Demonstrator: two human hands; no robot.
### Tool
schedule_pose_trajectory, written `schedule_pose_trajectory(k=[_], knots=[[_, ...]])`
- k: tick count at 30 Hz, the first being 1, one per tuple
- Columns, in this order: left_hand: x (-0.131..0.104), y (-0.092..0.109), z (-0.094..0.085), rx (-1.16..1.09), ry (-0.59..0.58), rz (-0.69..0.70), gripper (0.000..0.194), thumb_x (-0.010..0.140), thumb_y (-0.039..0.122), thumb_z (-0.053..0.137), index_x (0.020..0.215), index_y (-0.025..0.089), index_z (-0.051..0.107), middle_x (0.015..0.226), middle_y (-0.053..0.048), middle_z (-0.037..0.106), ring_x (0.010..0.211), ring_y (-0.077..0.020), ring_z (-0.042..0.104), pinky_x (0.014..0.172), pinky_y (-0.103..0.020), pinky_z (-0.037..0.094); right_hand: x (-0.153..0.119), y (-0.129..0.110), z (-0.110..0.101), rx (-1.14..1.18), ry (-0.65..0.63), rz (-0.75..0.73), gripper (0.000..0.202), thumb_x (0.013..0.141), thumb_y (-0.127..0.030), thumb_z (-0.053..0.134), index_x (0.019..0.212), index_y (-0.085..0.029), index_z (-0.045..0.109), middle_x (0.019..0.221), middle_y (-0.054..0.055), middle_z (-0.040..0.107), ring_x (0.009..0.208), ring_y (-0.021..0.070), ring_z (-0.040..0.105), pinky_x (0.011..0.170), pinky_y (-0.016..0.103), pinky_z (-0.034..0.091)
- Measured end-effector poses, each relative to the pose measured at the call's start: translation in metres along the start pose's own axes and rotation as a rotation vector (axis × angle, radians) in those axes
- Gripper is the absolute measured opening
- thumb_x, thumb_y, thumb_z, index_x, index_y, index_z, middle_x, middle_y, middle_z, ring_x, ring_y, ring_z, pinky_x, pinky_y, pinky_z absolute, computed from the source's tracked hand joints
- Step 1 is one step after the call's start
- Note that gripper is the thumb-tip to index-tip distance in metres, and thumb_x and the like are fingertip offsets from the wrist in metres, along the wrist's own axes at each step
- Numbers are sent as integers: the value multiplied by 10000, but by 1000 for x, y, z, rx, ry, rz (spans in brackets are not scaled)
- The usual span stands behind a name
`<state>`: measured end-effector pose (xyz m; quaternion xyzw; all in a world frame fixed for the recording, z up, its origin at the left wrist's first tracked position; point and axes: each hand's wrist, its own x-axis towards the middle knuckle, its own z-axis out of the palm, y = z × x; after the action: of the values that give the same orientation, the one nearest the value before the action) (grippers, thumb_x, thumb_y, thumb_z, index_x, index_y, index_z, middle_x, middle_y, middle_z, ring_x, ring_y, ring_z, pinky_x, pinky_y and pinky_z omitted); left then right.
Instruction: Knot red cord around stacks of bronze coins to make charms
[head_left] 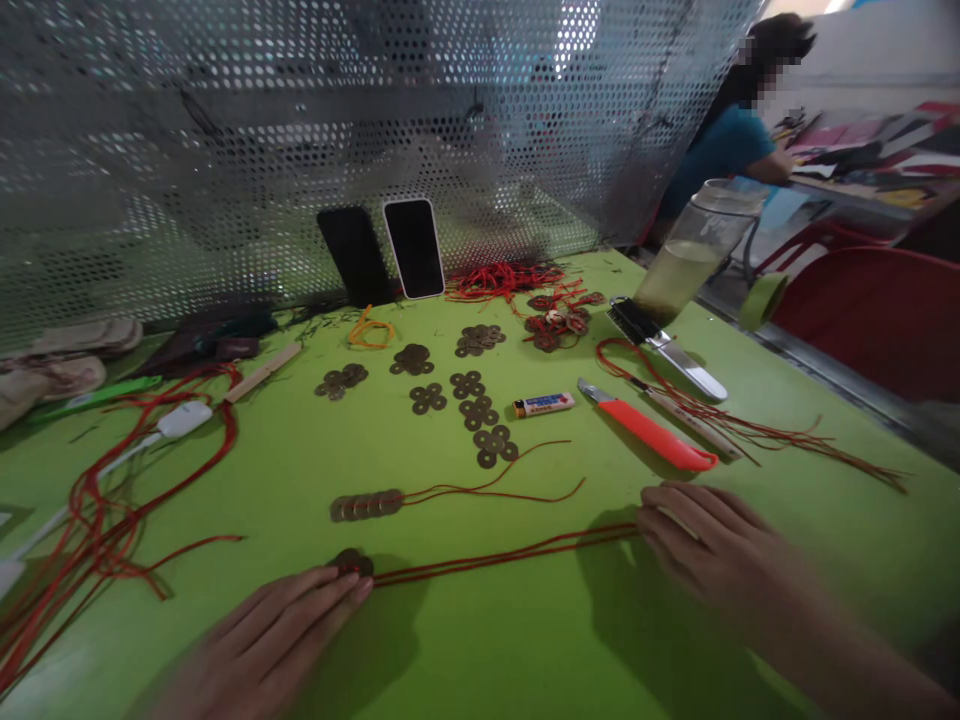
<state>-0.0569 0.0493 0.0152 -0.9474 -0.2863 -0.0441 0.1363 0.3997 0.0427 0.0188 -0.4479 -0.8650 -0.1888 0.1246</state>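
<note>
On the green table, my left hand lies with its fingers together, the tips pressing on a small group of dark coins. Two red cords run from those coins to the right. Their far end is pinched in the fingers of my right hand, and the cords are nearly straight. Just above them, an overlapping row of coins has a thin red cord on its right end. Several small coin clusters lie farther back.
Two phones lean on the perforated metal screen. Right: red-handled cutter, brush, glass jar, small tube. Left: red cords and a white cable. A person in a blue shirt sits beyond.
</note>
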Motion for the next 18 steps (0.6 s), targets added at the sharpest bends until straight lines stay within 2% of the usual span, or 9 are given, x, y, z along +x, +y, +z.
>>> schedule_pose_trajectory(k=[6, 10, 15, 18], knots=[[-1, -2, 5, 0, 36, 19, 511, 916, 182, 370, 1423, 243, 396, 1262, 16, 638, 1101, -177, 610, 947, -270, 468, -2, 1, -1, -49, -43, 20, 423, 983, -134, 245, 928, -127, 664, 990, 103, 650, 963, 235, 580, 850, 405, 430], [1, -2, 4, -9, -5, -3, 590, 862, 102, 396, 1430, 260, 377, 1271, 31, 631, 1107, -166, 606, 973, -261, 437, 0, 4, -8, -71, -117, 9, 462, 965, -117, 212, 864, -147, 662, 985, 108, 648, 995, 246, 580, 876, 433, 418], [0, -2, 4, -32, 9, 3, 554, 893, 185, 395, 1443, 245, 356, 1281, 16, 626, 1108, -191, 601, 960, -283, 440, 6, 5, -9, 4, -79, 58, 382, 985, -200, 280, 929, -177, 657, 1018, 79, 645, 992, 220, 580, 900, 402, 415], [-1, -2, 6, -35, 21, -1, 539, 905, 199, 392, 1442, 244, 359, 1261, 18, 639, 1088, -189, 610, 952, -281, 442, 9, 3, -7, 14, -65, 53, 404, 993, -190, 259, 943, -164, 659, 979, 74, 649, 935, 202, 593, 859, 376, 433]])
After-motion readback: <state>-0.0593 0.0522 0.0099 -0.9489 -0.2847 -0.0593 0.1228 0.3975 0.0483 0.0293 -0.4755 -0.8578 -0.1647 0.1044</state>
